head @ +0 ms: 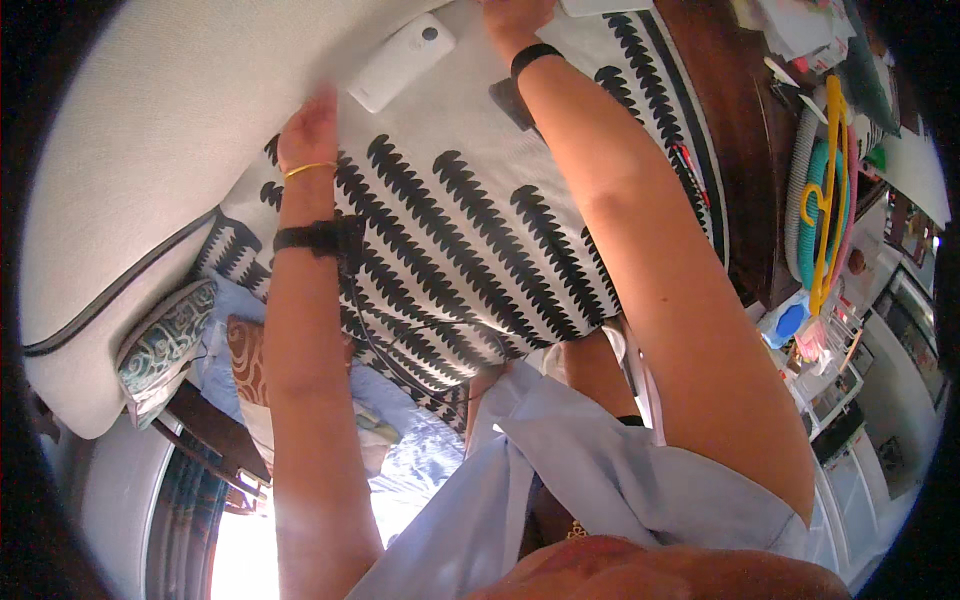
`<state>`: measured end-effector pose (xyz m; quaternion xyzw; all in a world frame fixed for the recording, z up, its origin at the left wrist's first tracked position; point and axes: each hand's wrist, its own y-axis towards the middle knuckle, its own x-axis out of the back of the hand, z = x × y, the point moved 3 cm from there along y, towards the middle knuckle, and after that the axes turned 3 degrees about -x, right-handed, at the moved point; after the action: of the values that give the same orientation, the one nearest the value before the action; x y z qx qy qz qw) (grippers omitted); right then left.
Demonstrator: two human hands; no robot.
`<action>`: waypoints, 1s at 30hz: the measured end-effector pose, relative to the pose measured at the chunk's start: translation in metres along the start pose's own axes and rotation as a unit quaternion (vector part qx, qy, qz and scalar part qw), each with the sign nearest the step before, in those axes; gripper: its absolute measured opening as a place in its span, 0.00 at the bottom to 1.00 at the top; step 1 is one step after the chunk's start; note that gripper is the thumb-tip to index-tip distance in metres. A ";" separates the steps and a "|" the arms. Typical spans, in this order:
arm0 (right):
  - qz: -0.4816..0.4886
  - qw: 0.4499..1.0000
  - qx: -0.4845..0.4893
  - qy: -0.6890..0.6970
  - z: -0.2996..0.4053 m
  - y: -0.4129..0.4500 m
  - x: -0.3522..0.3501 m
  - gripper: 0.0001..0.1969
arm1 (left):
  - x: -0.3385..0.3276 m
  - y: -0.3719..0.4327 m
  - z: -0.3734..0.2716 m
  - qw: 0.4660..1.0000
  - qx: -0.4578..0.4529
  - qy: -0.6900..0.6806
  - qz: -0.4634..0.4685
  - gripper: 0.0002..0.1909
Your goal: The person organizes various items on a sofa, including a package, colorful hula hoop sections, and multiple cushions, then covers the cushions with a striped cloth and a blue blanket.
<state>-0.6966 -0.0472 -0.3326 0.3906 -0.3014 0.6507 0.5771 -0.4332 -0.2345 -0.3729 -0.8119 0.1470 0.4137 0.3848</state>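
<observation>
My left hand (pixel 309 133), its fingertips blurred, is at the edge of a large cream fabric piece with dark piping (pixel 172 97); whether it grips the fabric is unclear. Beside it on the black-and-white patterned cloth (pixel 442 217) lies a white rectangular device with a round dark spot (pixel 405 61). My right hand (pixel 517 19) reaches to the top of the picture, where its fingers are cut off. Close to its wrist lies a dark flat object (pixel 512 103), partly covered by the forearm. Another white object (pixel 606 6) shows at the top edge.
A black cable (pixel 367 319) runs down from the strapped device on my left forearm. Red pens (pixel 690 176) rest near the cloth's right border. Further right are a dark wooden surface (pixel 750 150), a yellow hanger (pixel 825 202) and coiled hoses (pixel 799 195). Patterned cushions (pixel 169 345) lie at lower left.
</observation>
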 end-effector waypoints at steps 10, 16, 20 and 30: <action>-0.071 0.994 0.085 0.007 -0.042 0.014 -0.025 0.10 | 0.002 0.023 -0.012 0.882 -0.111 0.444 -0.110 0.12; 0.103 0.943 0.030 0.315 -0.074 -0.039 0.018 0.19 | -0.020 0.009 -0.009 0.983 -0.080 0.038 -0.159 0.12; -0.030 0.962 -0.001 0.271 -0.072 -0.071 0.056 0.14 | -0.019 0.004 -0.018 0.982 -0.091 0.087 -0.140 0.16; -0.047 0.923 -0.041 0.379 -0.089 -0.093 0.125 0.16 | -0.022 0.002 -0.029 0.978 -0.034 0.183 -0.090 0.17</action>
<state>-0.6230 0.1062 -0.2763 0.1048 -0.0683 0.7090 0.6940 -0.4318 -0.2588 -0.3463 -0.8965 0.1275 0.2263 0.3589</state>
